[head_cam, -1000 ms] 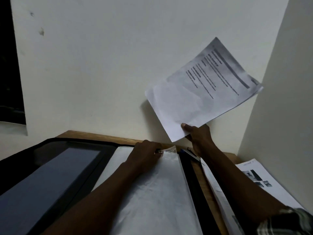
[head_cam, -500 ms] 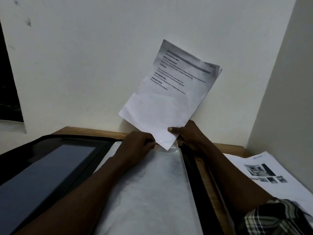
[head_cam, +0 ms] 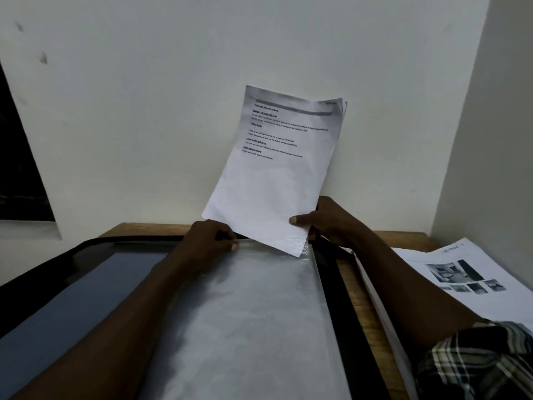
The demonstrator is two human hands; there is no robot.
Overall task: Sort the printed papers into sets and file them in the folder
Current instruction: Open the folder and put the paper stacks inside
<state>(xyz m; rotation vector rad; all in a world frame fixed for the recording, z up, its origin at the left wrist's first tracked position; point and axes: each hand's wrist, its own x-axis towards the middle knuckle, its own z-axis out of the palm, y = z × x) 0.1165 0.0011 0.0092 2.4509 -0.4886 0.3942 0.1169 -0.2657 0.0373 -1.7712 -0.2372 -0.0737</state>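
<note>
A black folder (head_cam: 72, 287) lies open on the wooden desk, with a clear plastic sleeve (head_cam: 248, 321) spread across its right half. My left hand (head_cam: 207, 241) pinches the sleeve's top edge. My right hand (head_cam: 326, 223) grips the lower right edge of a set of printed papers (head_cam: 277, 174), held nearly upright against the wall. The set's bottom corner sits at the sleeve's top opening, under the plastic. The front page carries a grey header bar and text headings.
More printed papers (head_cam: 461, 272) with small photos lie on the desk at the right, against the side wall. Another sheet's edge (head_cam: 372, 287) runs beside the folder. White walls close the back and right. A dark panel (head_cam: 17, 168) hangs at the far left.
My right hand has swung the set from tilted up and right to nearly upright, and brought it down left until its corner meets the sleeve's opening. My left hand stays on the sleeve's top edge.
</note>
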